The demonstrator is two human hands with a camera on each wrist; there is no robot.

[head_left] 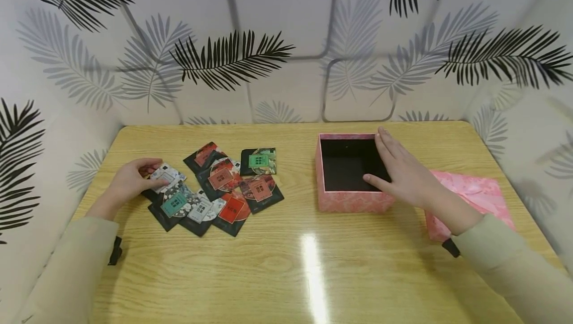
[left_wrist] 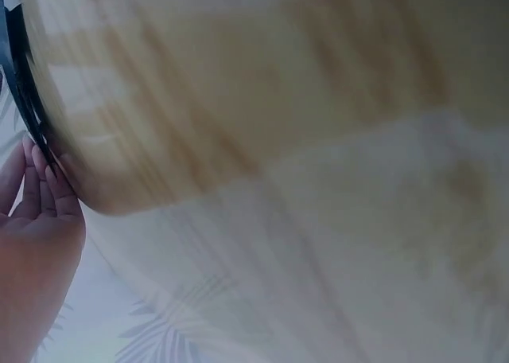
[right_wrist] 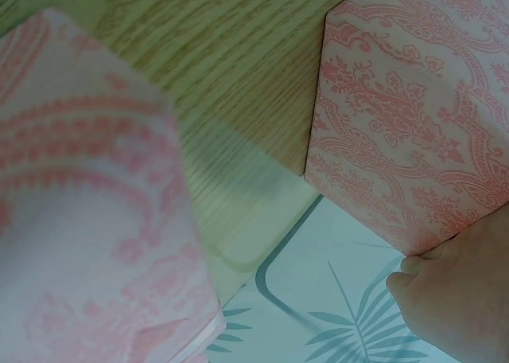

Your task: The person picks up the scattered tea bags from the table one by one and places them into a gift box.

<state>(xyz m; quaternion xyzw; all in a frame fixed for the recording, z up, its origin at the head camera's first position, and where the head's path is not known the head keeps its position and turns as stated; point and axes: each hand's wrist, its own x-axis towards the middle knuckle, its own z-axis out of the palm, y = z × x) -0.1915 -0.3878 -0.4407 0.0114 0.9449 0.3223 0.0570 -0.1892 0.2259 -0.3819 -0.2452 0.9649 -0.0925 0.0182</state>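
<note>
At the left of the table, my left hand (head_left: 130,182) pinches a flat square sachet with a grey-white floral print (head_left: 169,172). In the left wrist view the fingertips hold the dark edge of a sachet (left_wrist: 24,80). Several more black sachets with coloured labels, among them a green-and-white one (head_left: 174,204) and a red one (head_left: 232,209), overlap in a pile beside that hand. My right hand (head_left: 405,174) rests on the right rim of a pink patterned box (head_left: 353,202), fingers straight and thumb over the near edge. The box stands uncovered, its black inside showing.
Right of the box, partly behind the right forearm, lies a pink lid (head_left: 479,194). A sachet with a green label (head_left: 258,161) sits at the back of the pile. The wooden table (head_left: 224,274) meets a leaf-patterned backdrop (head_left: 277,80) behind and at both sides.
</note>
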